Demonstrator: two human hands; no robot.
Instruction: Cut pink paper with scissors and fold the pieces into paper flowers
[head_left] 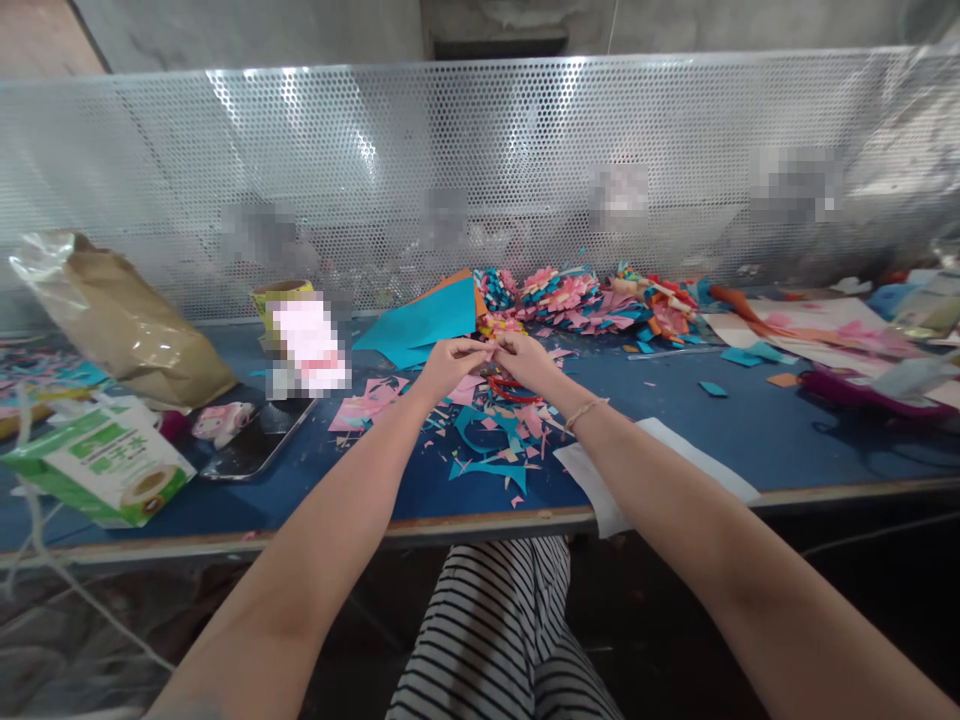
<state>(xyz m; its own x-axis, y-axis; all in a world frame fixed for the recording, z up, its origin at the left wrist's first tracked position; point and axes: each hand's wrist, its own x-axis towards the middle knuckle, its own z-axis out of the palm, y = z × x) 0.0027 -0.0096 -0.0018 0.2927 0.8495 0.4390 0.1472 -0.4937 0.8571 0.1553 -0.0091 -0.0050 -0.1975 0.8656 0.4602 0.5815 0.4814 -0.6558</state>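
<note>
My left hand (452, 364) and my right hand (526, 362) meet above the middle of the table, fingertips pinched together. Whatever they hold between them is too small to make out. Just beyond the fingertips lie yellow and pink paper pieces (501, 326). Under my right hand shows part of a red looped object (514, 392), mostly hidden. Pink paper scraps (369, 403) and cut blue paper offcuts (491, 470) are scattered below and around both hands. Behind my left hand lies a large blue sheet (427, 325) with an orange one under it.
A heap of colourful cut paper (574, 300) runs along the perforated metal screen (480, 150). At left stand a brown bag (142, 320), a green-white box (101, 465) and a phone (259, 440). White paper (675, 465) overhangs the front edge; purple-handled scissors (862, 395) lie right.
</note>
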